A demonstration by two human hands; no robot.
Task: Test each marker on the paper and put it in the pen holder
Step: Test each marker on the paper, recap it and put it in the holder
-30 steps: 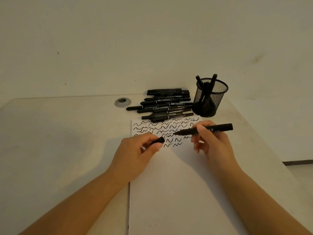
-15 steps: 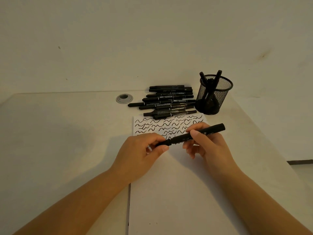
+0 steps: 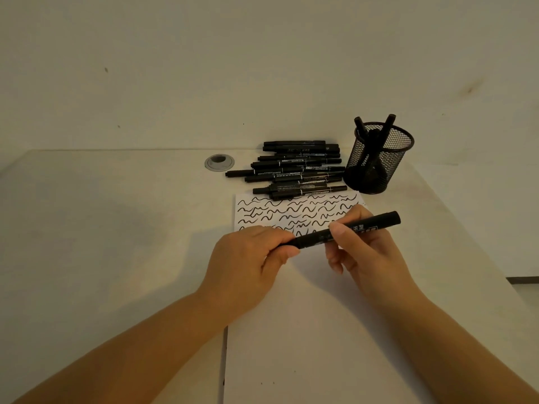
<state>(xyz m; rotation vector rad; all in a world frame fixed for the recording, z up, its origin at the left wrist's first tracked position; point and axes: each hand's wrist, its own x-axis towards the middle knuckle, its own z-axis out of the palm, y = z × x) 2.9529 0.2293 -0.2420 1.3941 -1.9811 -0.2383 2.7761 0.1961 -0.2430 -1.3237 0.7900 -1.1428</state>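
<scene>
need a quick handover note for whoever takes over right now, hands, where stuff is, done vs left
Left hand: grips the cap end of the marker in hand.
Right hand: pinches the same marker's barrel, held over the paper.
Pen holder: far right, a few markers stand in it.
Marker pile: lies beyond the paper, left of the holder.
Done: rows of squiggles on the paper's far end; cap looks back on.
Left: drop this marker in the holder, then test the pile.

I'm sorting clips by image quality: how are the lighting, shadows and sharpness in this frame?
Head view: dim, warm, yellowish light, no glare; soft shadows left of the left hand and under the marker on the paper; wide-angle bending at the table edges; marker label print blurred.
</scene>
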